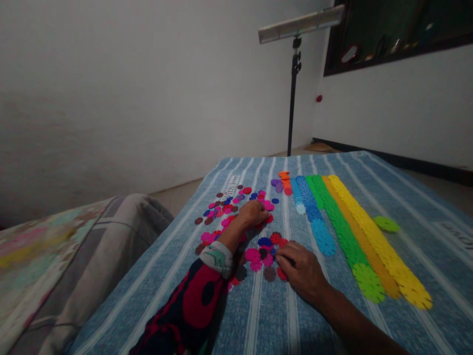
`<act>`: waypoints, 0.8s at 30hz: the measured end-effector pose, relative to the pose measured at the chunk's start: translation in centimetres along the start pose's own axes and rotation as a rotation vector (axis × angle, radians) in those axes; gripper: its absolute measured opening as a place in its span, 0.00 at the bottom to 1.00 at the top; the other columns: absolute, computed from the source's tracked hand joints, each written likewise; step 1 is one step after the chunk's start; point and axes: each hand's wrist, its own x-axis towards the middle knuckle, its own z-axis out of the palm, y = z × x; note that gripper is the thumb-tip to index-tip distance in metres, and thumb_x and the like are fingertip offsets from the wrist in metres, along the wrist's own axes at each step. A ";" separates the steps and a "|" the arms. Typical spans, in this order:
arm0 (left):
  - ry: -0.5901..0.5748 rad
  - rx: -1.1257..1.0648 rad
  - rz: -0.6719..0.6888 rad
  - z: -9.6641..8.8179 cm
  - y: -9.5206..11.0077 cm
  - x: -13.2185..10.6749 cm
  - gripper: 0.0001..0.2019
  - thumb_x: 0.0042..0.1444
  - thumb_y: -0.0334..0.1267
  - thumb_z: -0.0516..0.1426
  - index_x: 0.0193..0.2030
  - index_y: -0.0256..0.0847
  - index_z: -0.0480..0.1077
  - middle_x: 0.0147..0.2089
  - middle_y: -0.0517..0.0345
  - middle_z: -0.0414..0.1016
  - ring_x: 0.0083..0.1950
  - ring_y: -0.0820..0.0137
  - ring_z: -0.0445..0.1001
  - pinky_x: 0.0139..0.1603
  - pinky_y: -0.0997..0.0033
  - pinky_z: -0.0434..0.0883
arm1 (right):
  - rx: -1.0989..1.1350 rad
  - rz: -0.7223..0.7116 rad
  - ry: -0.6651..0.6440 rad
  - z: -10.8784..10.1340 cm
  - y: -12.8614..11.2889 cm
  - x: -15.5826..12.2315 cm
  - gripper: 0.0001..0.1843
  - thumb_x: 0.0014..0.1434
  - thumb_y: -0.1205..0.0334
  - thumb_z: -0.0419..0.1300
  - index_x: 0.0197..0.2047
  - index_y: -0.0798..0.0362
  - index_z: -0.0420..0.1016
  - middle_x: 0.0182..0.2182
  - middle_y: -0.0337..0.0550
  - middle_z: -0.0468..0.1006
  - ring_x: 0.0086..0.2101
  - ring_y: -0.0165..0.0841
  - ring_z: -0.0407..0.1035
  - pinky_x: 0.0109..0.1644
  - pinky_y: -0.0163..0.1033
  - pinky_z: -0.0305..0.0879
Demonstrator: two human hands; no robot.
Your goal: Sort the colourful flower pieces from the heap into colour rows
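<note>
My left hand (pixel 253 214) reaches over the loose notched plastic discs, fingers curled down beside a pink disc (pixel 268 205) and a red one; what they pinch, if anything, is hidden. Closer to me, my right hand (pixel 303 270) rests at the edge of a second cluster, thumb and fingers drawn together near a red disc (pixel 282 274). I cannot make out what is in them. That cluster mixes a magenta disc (pixel 253 255), a blue disc (pixel 265 242) and a brown disc (pixel 269 273). More mixed discs (pixel 210 214) lie scattered left of my left hand.
Right of my hands, overlapping discs form long rows: yellow (pixel 380 241), amber (pixel 356 230), green (pixel 342 239) and blue (pixel 312 209), plus a short orange row (pixel 285 180). A lime disc stack (pixel 386 224) lies apart. Behind the striped cloth (pixel 155 301) stands a black pole (pixel 291 103).
</note>
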 end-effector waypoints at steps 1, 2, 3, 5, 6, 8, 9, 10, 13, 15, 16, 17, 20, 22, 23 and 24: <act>-0.036 0.004 -0.005 -0.1 0.1 0.0 0.13 0.54 0.43 0.57 0.33 0.37 0.79 0.29 0.53 0.77 0.33 0.67 0.74 0.33 0.72 0.63 | -0.002 -0.006 0.003 0.0 0.0 0.0 0.11 0.62 0.68 0.55 0.30 0.50 0.75 0.28 0.39 0.74 0.34 0.34 0.69 0.38 0.37 0.61; -0.067 0.007 -0.003 -0.2 0.1 0.0 0.13 0.52 0.44 0.57 0.32 0.37 0.79 0.27 0.54 0.76 0.31 0.68 0.73 0.32 0.72 0.63 | -0.003 -0.011 0.005 0.1 0.0 0.0 0.11 0.62 0.68 0.55 0.29 0.50 0.74 0.28 0.39 0.74 0.34 0.34 0.69 0.38 0.37 0.61; -0.090 0.002 0.004 -0.3 0.2 0.0 0.12 0.51 0.43 0.58 0.30 0.37 0.78 0.26 0.55 0.75 0.30 0.69 0.72 0.31 0.73 0.62 | -0.001 -0.015 0.008 0.1 0.0 0.0 0.11 0.62 0.68 0.55 0.29 0.50 0.74 0.28 0.39 0.74 0.34 0.34 0.69 0.38 0.37 0.62; -0.102 -0.036 0.019 -0.1 0.2 0.2 0.09 0.48 0.40 0.60 0.26 0.36 0.77 0.22 0.58 0.71 0.27 0.70 0.69 0.29 0.73 0.61 | 0.007 -0.015 0.008 0.0 0.0 -0.1 0.12 0.62 0.67 0.54 0.30 0.50 0.75 0.28 0.39 0.74 0.33 0.34 0.69 0.38 0.37 0.62; -0.091 -0.074 0.020 0.1 0.1 0.2 0.08 0.46 0.39 0.61 0.24 0.36 0.75 0.20 0.59 0.68 0.26 0.72 0.68 0.28 0.73 0.60 | 0.012 -0.013 0.005 0.0 0.0 -0.1 0.12 0.63 0.67 0.54 0.30 0.50 0.75 0.28 0.39 0.74 0.33 0.34 0.70 0.38 0.37 0.63; -0.036 -0.195 0.012 0.8 -0.2 0.5 0.06 0.42 0.36 0.63 0.23 0.36 0.72 0.18 0.63 0.64 0.23 0.74 0.64 0.26 0.74 0.57 | 0.021 -0.012 0.004 0.0 -0.1 -0.2 0.12 0.63 0.67 0.53 0.30 0.50 0.75 0.28 0.39 0.75 0.33 0.34 0.70 0.37 0.37 0.63; -0.005 -0.278 0.010 1.1 -0.5 0.6 0.06 0.40 0.35 0.64 0.22 0.36 0.71 0.18 0.65 0.63 0.23 0.76 0.62 0.25 0.74 0.56 | 0.024 -0.013 0.004 -0.1 -0.2 -0.2 0.12 0.63 0.67 0.53 0.30 0.50 0.75 0.28 0.39 0.75 0.33 0.34 0.70 0.37 0.37 0.64; 0.021 -0.370 0.009 1.4 -0.9 0.8 0.07 0.39 0.34 0.64 0.22 0.36 0.69 0.18 0.66 0.62 0.22 0.77 0.61 0.25 0.75 0.56 | 0.026 -0.015 0.005 -0.1 -0.2 -0.3 0.12 0.62 0.67 0.53 0.30 0.50 0.75 0.28 0.39 0.75 0.33 0.34 0.70 0.38 0.37 0.64; 0.049 -0.617 -0.008 1.6 -2.4 1.5 0.11 0.37 0.32 0.65 0.19 0.37 0.65 0.18 0.68 0.61 0.21 0.79 0.59 0.24 0.77 0.55 | 0.028 -0.012 0.009 -0.1 -0.3 -0.3 0.12 0.62 0.67 0.53 0.30 0.50 0.75 0.28 0.39 0.75 0.32 0.34 0.71 0.37 0.37 0.64; 0.098 -0.690 -0.079 1.0 -3.9 2.3 0.12 0.37 0.31 0.64 0.18 0.37 0.62 0.17 0.68 0.60 0.21 0.80 0.57 0.23 0.77 0.55 | 0.030 -0.012 0.006 -0.1 -0.4 -0.3 0.12 0.63 0.67 0.53 0.30 0.50 0.74 0.27 0.39 0.75 0.32 0.33 0.71 0.37 0.37 0.64; 0.142 -0.703 -0.129 0.5 -4.7 2.9 0.12 0.38 0.30 0.64 0.17 0.37 0.62 0.17 0.69 0.59 0.20 0.80 0.57 0.23 0.77 0.55 | 0.033 -0.013 0.004 -0.1 -0.4 -0.3 0.12 0.63 0.67 0.53 0.30 0.50 0.74 0.27 0.39 0.75 0.31 0.33 0.71 0.37 0.37 0.64; 0.189 -0.700 -0.175 0.0 -5.6 3.5 0.12 0.39 0.30 0.63 0.17 0.37 0.61 0.16 0.69 0.59 0.20 0.80 0.56 0.23 0.77 0.55 | 0.037 -0.015 0.002 0.0 -0.3 -0.4 0.12 0.63 0.67 0.53 0.30 0.50 0.74 0.27 0.38 0.75 0.31 0.33 0.71 0.37 0.36 0.64; 0.283 -0.632 -0.301 -1.4 -8.0 5.8 0.11 0.42 0.29 0.62 0.19 0.37 0.63 0.17 0.67 0.61 0.21 0.78 0.59 0.23 0.76 0.55 | 0.043 -0.033 0.017 0.2 -0.2 -0.5 0.12 0.64 0.68 0.53 0.31 0.49 0.75 0.27 0.38 0.76 0.31 0.32 0.71 0.37 0.36 0.65; 0.293 -0.575 -0.365 -1.8 -9.0 7.4 0.08 0.43 0.29 0.61 0.21 0.37 0.65 0.19 0.65 0.63 0.22 0.77 0.62 0.24 0.76 0.57 | 0.043 -0.062 0.044 0.4 0.0 -0.5 0.11 0.64 0.67 0.53 0.32 0.49 0.75 0.27 0.37 0.75 0.30 0.31 0.71 0.36 0.35 0.65; 0.283 -0.553 -0.383 -1.8 -9.3 8.0 0.06 0.44 0.30 0.61 0.23 0.37 0.67 0.19 0.65 0.64 0.22 0.76 0.63 0.24 0.76 0.58 | 0.042 -0.078 0.055 0.5 0.2 -0.6 0.11 0.64 0.67 0.54 0.33 0.49 0.75 0.26 0.37 0.75 0.30 0.31 0.71 0.36 0.35 0.65; 0.267 -0.538 -0.390 -1.8 -9.5 8.6 0.04 0.45 0.30 0.61 0.24 0.37 0.68 0.19 0.64 0.65 0.23 0.75 0.64 0.25 0.76 0.59 | 0.040 -0.090 0.062 0.6 0.3 -0.6 0.10 0.64 0.67 0.54 0.33 0.49 0.75 0.26 0.37 0.75 0.30 0.31 0.71 0.36 0.35 0.65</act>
